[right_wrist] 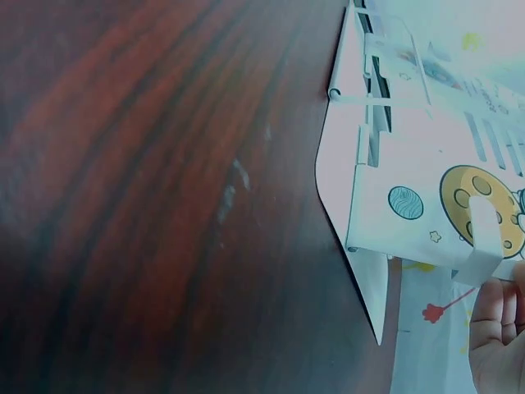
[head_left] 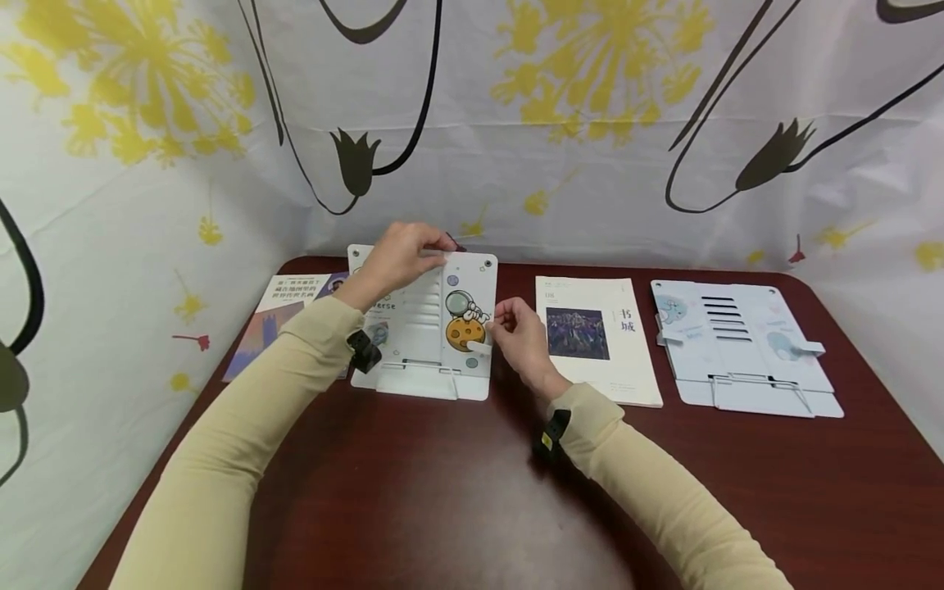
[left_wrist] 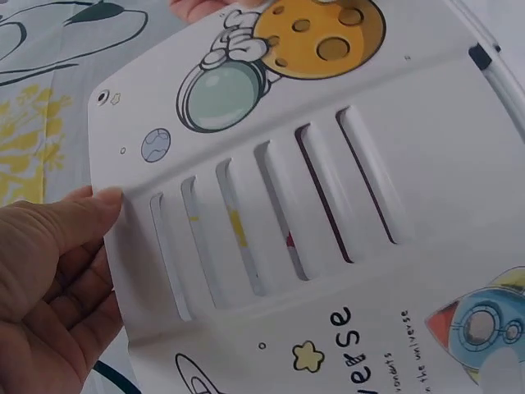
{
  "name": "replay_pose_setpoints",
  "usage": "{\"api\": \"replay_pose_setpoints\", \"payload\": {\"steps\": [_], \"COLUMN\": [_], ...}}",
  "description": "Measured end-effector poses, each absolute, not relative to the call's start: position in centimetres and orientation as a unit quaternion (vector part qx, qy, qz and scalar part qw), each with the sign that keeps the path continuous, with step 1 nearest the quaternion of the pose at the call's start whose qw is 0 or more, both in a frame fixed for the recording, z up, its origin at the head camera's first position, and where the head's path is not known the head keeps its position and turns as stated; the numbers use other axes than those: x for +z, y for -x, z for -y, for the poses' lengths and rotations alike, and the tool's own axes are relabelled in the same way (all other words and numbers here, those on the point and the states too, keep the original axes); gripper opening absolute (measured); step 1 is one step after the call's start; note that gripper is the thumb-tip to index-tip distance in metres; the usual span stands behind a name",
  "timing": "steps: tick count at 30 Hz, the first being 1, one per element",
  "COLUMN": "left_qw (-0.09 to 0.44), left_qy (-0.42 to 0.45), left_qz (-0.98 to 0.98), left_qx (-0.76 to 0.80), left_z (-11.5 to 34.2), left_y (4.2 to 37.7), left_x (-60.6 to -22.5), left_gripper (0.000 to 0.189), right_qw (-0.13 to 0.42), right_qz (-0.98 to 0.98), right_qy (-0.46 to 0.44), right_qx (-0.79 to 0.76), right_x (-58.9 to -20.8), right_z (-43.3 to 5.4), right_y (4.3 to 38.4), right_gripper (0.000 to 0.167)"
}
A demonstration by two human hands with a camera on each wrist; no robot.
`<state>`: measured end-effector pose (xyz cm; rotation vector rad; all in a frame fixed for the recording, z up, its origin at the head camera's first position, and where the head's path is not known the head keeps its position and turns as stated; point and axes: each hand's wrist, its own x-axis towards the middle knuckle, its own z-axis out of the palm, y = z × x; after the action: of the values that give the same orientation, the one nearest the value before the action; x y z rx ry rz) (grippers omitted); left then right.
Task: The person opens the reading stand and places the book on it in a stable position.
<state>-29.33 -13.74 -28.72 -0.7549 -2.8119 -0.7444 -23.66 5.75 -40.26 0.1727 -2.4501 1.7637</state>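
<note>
A: Where did the stand sit?

B: White stand (head_left: 424, 324) on the far side of the desk (head_left: 413, 492), left of middle, between the left book (head_left: 258, 319) and the cream book (head_left: 599, 340). Panel tilted up from its base plate (right_wrist: 336, 164), printed face toward you.

A: And my hands?

B: Your left grip (head_left: 394, 258) was clamped on the panel's top edge, thumb on the front, fingers curled behind. Your right grip (head_left: 522, 336) was closed at the right edge, thumb and fingers seemingly pinching it, just above the white clip (head_left: 478, 348).

A: Which relation counted most?

B: My judgement: the panel's tilt between two holds. It lay below and to the near side of your left grip, directly left of your right. Slots ran left to right; foreshortening hid which axis was longer. Your right hand was the nearer to the clip; your left had the top.

A: Anything else?

B: Second stand (head_left: 745, 344), far right, well apart from both hands.
</note>
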Motion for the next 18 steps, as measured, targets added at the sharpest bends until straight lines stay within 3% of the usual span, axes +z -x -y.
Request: {"api": "replay_pose_setpoints", "payload": {"steps": [10,18], "left_qw": [0.061,0.088], "left_qy": [0.253,0.297], "left_qz": [0.942,0.929], "left_qx": [-0.210,-0.204], "left_z": [13.9,13.8], "left_y": [29.1,28.8], "left_x": [-28.9,-28.5], "left_gripper": [0.021,0.016], "right_qw": [0.093,0.135], "right_qz": [0.801,0.801], "right_qy": [-0.043,-0.036], "right_qx": [0.590,0.582], "right_x": [-41.0,-40.9], "right_z": [-5.2,-5.1], "right_y": [22.2,20.9], "right_gripper": [0.012,0.011]}}
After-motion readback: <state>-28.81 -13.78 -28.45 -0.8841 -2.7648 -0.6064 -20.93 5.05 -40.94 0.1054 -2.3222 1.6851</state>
